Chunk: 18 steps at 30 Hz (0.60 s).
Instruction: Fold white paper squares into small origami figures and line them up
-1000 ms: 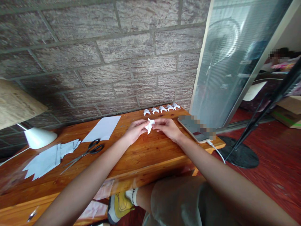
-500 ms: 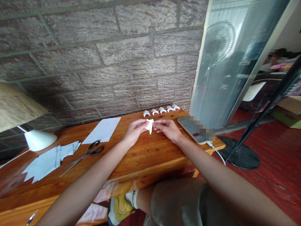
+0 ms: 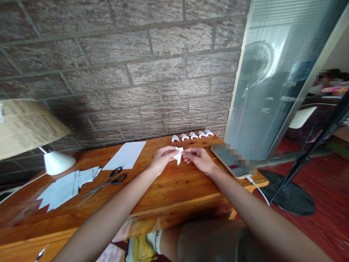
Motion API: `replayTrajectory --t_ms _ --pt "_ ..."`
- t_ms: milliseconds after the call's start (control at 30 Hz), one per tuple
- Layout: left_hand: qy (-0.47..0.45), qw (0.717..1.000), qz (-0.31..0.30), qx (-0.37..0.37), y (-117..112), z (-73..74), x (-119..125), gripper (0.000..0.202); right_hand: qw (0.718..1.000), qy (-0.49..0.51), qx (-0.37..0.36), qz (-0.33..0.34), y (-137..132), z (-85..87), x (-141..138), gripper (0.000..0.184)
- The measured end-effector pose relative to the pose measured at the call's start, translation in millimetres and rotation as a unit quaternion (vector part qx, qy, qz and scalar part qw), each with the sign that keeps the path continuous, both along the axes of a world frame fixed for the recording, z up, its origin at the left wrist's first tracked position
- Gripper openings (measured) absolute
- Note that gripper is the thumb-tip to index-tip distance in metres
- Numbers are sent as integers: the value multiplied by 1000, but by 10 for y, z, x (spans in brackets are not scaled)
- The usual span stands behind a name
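Observation:
A small folded white paper piece [image 3: 179, 156] is held above the wooden desk [image 3: 174, 189]. My left hand [image 3: 163, 159] pinches its left side between thumb and fingers. On its right edge, the thumb and fingertips of my right hand [image 3: 200, 159] are pressed together at the paper. Beyond my hands, several small folded paper figures [image 3: 193, 135] stand in a row near the wall. Left of my left hand lie black-handled scissors [image 3: 109, 181] with their blades partly apart, and a plain white paper sheet [image 3: 124, 155].
Cut paper pieces [image 3: 64, 189] lie at the left by a lamp [image 3: 58, 162] with a printed shade. At the desk's right end rests a phone [image 3: 231, 163] with a white cable [image 3: 259, 191]. A black round stand base [image 3: 294, 196] is on the red floor.
The view has shifted, so the desk and things on it appear lower and further right. Both hands still grip the folded paper, which has tilted slightly.

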<state>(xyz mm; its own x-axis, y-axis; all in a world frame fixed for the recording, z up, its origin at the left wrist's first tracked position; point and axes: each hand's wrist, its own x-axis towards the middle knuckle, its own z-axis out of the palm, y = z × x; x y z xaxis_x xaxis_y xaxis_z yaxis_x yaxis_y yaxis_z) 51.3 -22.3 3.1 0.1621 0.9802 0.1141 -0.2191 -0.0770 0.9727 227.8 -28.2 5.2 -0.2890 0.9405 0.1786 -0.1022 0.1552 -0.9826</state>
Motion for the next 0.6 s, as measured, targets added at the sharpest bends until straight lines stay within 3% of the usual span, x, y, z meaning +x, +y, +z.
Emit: replayTrajectory --t_ms 167,500,600 --pt "-26 999 -19 -15 20 -6 -8 38 997 63 -46 28 13 -26 2 38" --pt "-56 997 19 -44 58 -36 19 35 998 49 -50 8 60 -88 -24 34" --pt "-58 998 4 -35 42 -21 26 35 997 55 -49 -30 77 -83 -13 31"
